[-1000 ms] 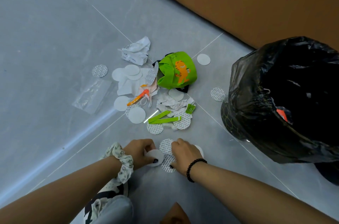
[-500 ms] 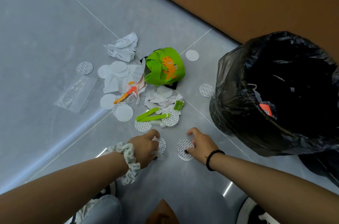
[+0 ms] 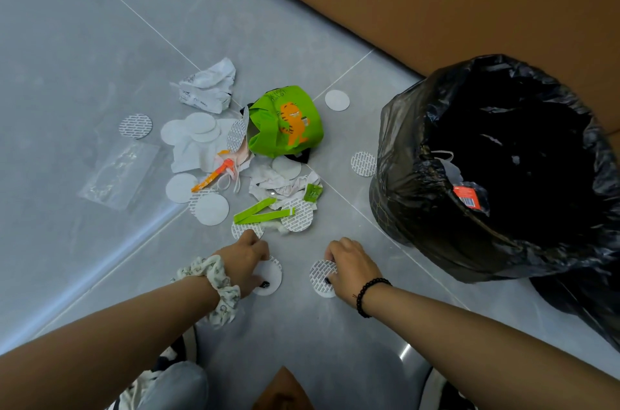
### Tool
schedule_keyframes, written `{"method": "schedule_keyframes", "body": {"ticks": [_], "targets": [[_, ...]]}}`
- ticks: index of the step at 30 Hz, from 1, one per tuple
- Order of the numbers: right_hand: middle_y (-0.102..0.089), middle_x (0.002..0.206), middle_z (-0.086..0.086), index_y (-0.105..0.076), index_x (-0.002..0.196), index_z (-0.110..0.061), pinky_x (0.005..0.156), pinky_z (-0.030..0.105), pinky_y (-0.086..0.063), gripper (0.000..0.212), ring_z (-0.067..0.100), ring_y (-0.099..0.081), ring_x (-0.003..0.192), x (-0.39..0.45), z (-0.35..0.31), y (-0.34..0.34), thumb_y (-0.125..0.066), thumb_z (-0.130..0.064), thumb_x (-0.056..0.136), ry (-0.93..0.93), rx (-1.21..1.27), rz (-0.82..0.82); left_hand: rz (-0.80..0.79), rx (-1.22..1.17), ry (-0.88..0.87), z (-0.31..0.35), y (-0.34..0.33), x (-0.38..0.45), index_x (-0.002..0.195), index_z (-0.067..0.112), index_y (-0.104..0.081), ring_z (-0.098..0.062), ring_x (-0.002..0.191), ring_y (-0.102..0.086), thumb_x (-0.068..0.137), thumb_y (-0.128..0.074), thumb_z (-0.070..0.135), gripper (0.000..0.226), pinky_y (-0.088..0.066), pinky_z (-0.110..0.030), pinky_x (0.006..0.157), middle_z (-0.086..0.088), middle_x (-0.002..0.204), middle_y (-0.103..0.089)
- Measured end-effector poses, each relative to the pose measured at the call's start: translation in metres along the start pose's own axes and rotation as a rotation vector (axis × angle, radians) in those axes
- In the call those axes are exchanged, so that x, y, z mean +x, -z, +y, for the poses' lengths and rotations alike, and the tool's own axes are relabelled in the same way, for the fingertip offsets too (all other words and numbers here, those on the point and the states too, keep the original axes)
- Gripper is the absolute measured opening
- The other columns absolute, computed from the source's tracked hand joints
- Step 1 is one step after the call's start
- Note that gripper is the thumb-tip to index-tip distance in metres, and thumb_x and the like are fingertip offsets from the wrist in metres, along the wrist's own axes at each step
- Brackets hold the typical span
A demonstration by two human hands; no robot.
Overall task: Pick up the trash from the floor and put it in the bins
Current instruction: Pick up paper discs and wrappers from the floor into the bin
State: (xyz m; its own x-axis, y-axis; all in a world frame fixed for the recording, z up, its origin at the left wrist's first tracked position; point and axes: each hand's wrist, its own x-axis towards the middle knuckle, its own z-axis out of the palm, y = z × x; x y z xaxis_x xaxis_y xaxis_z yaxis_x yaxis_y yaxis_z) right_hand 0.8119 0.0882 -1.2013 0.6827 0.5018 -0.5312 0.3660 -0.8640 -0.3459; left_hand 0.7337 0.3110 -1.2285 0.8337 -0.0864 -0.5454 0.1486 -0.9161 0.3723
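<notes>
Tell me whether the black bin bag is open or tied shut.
Open. The black bin bag has its mouth spread wide and facing up, showing a dark interior with a red wrapper lying just inside the rim.

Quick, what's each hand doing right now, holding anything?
Left hand: fingers curled, pinching a plain white disc.
Right hand: fingers curled, pinching a printed white disc.
</notes>
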Motion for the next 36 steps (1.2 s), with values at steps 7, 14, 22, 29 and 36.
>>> {"method": "schedule_keyframes", "body": {"ticks": [7, 14, 22, 29, 36], "targets": [[-0.053, 0.113, 0.001, -0.043, 0.095, -0.023, 0.084, 0.033, -0.047, 0.018, 0.021, -0.055, 0.099, -0.013, -0.013, 0.007, -0.059, -0.016, 0.089, 0.0, 0.061, -0.02, 0.023, -0.182, 0.09, -0.006, 0.0, -0.012, 0.091, 0.027, -0.041, -0.014, 0.081, -0.047, 0.067, -0.076, 0.036, 0.044, -0.036, -0.023, 0.069, 0.006, 0.091, -0.043], [-0.056, 0.116, 0.006, -0.05, 0.105, -0.015, 0.083, 0.033, -0.043, 0.016, 0.026, -0.053, 0.104, -0.044, -0.045, 0.042, -0.049, -0.027, 0.094, 0.165, -0.015, -0.013, 0.135, -0.236, 0.156, 0.006, 0.024, -0.052, 0.075, 0.027, -0.05, -0.016, 0.082, -0.049, 0.084, -0.065, 0.041, 0.022, -0.032, -0.023, 0.07, 0.003, 0.084, -0.05], [-0.062, 0.092, 0.006, -0.044, 0.083, -0.02, 0.068, 0.033, -0.039, 0.019, 0.028, -0.056, 0.09, -0.111, -0.084, 0.144, -0.052, -0.034, 0.093, 0.358, -0.073, 0.158, 0.186, -0.523, 0.069, 0.053, 0.123, -0.108, 0.073, 0.03, -0.063, -0.007, 0.045, -0.057, 0.085, -0.065, 0.037, 0.014, -0.049, -0.018, 0.055, 0.007, 0.067, -0.064], [-0.047, 0.061, 0.002, -0.039, 0.068, -0.016, 0.055, 0.036, -0.039, 0.033, 0.019, -0.048, 0.056, -0.155, -0.068, 0.255, -0.054, -0.03, 0.093, 0.211, 0.074, 0.59, 0.253, -0.4, -0.144, 0.112, 0.236, -0.129, 0.078, 0.018, -0.064, -0.001, 0.043, -0.057, 0.083, -0.069, 0.028, 0.012, -0.044, -0.013, 0.053, 0.015, 0.047, -0.06], [-0.046, 0.062, 0.005, -0.036, 0.067, -0.016, 0.05, 0.033, -0.033, 0.034, 0.023, -0.046, 0.056, -0.172, -0.018, 0.28, -0.05, -0.028, 0.095, -0.061, 0.058, 0.711, 0.292, -0.245, -0.285, 0.185, 0.283, -0.133, 0.082, 0.018, -0.06, 0.002, 0.039, -0.053, 0.089, -0.063, 0.021, 0.008, -0.046, -0.013, 0.051, -0.005, 0.066, -0.066]]}}
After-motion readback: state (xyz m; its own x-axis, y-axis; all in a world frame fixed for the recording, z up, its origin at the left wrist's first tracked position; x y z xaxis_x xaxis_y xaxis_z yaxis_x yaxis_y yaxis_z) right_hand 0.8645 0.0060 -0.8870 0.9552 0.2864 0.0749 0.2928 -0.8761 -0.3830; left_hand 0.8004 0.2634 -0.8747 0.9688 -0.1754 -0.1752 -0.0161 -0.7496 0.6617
